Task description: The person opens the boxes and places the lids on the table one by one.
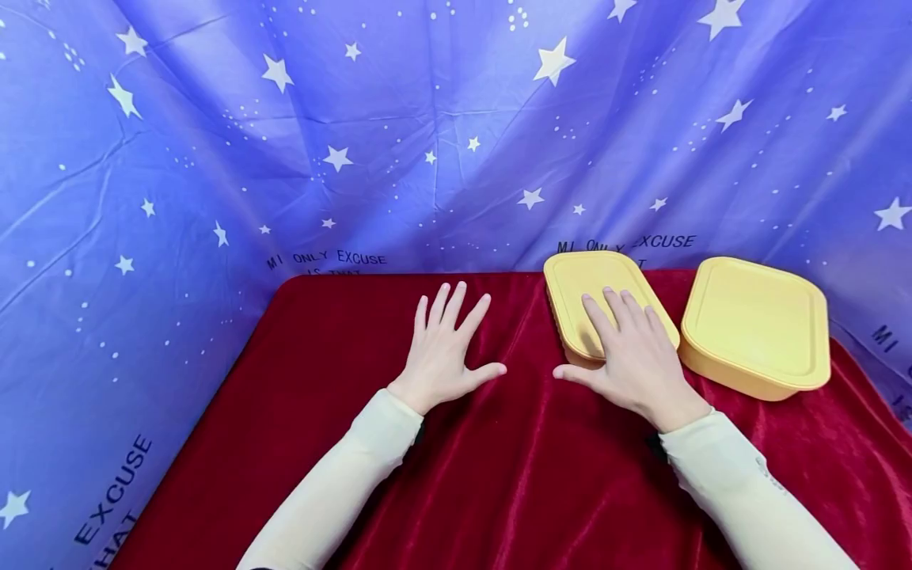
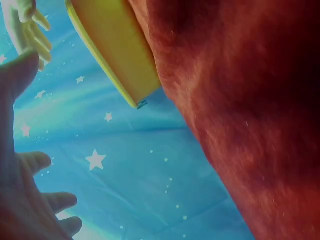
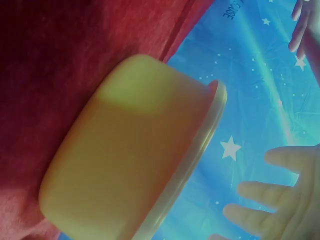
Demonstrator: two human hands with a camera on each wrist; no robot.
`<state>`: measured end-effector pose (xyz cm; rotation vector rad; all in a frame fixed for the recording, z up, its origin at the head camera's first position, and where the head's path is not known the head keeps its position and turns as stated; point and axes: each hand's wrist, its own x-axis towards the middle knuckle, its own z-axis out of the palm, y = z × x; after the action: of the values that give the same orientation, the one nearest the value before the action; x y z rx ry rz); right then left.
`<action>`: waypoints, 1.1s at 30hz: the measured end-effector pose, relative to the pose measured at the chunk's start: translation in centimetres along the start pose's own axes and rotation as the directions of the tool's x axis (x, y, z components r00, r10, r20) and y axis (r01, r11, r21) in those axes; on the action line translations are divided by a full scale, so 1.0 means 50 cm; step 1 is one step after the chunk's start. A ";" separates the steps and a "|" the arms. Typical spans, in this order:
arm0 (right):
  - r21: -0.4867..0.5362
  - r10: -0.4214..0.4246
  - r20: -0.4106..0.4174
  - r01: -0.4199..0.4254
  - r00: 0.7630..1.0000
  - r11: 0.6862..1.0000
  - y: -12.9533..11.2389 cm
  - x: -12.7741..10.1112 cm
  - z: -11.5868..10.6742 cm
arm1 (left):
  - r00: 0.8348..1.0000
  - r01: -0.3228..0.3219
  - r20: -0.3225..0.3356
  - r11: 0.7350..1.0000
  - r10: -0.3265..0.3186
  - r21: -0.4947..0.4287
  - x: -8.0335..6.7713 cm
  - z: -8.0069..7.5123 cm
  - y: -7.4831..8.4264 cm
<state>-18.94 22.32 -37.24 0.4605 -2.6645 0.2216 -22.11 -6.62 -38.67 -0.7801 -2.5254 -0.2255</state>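
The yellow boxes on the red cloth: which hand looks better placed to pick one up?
Probably the right hand. Its straight fingers already reach over the nearer yellow box, with the second yellow box just beside it. The left hand lies flat on the red cloth, apart from both.

A dark red velvet cloth (image 1: 499, 475) covers the tabletop. Behind it hangs a blue star-printed backdrop (image 1: 285, 142) with black lettering.

Yellow box (image 1: 594, 293) partly under fingers (image 1: 613, 313)
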 end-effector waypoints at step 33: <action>0.041 0.208 0.137 -0.215 0.969 0.976 0.089 0.069 -0.036 | 0.992 0.099 0.109 0.937 -0.066 -0.336 0.079 0.040 0.097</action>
<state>-22.77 25.91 -34.48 0.2130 -2.8441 0.3407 -23.02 -0.13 -38.38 -0.8301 -2.6493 -0.6850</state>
